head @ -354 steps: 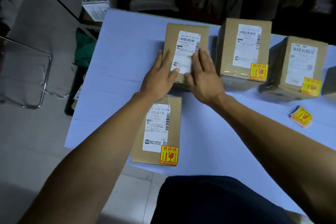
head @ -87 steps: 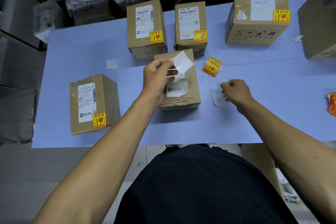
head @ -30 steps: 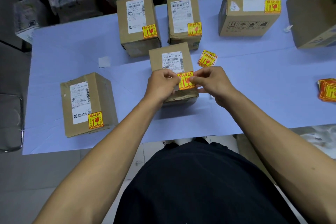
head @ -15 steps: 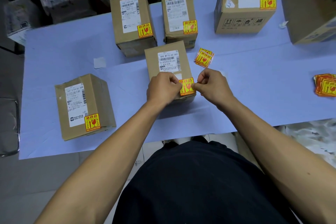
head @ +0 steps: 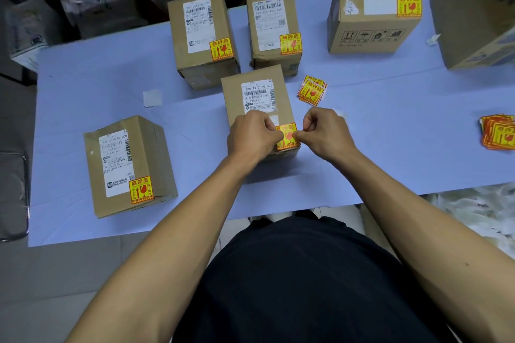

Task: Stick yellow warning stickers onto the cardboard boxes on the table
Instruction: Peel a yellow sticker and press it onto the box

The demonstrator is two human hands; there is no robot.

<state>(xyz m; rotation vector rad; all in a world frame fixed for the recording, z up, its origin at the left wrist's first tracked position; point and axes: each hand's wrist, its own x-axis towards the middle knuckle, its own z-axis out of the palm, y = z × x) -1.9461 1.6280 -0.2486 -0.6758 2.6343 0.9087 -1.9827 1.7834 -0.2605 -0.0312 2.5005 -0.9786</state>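
A small cardboard box (head: pixel 256 92) with a white shipping label lies in the middle of the table. A yellow warning sticker (head: pixel 287 135) sits at its near right corner. My left hand (head: pixel 252 138) pinches the sticker's left edge, my right hand (head: pixel 324 133) pinches its right edge. Whether the sticker lies fully flat I cannot tell. A small pile of stickers (head: pixel 312 89) lies just right of the box. A bigger pile (head: pixel 498 132) lies at the far right.
Stickered boxes stand at the near left (head: pixel 128 166), at the back (head: pixel 202 36) (head: pixel 274 30) and back right (head: pixel 373 15). A large box (head: pixel 476 14) fills the far right corner. A white backing paper (head: pixel 152 97) lies on the blue table cover (head: pixel 390 120).
Both hands have brought the sticker down toward the box's near right corner; they stay pinched on its two edges. The view has tilted slightly.
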